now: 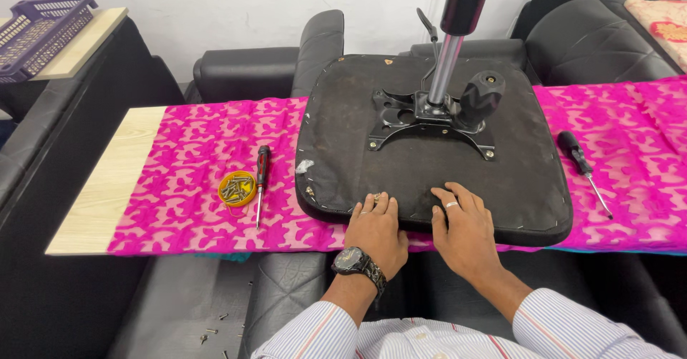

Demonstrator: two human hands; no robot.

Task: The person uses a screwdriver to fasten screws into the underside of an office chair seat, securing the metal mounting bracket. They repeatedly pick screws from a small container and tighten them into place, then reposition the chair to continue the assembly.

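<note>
Black seat base [429,166] under both hands; cylinder [458,15] top cut off.

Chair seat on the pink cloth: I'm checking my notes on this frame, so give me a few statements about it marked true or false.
1. Both hands rest on the near edge of the upturned chair seat. True: left hand and right hand lie flat there.
2. The left hand holds a screwdriver. False: the red-and-black screwdriver lies on the pink cloth, untouched.
3. A yellow lid of screws sits left of the seat. True.
4. The black screwdriver lies on top of the seat. False: it lies on the cloth, right of the seat.
5. The gas cylinder lies flat. False: it stands up from the metal plate.
</note>
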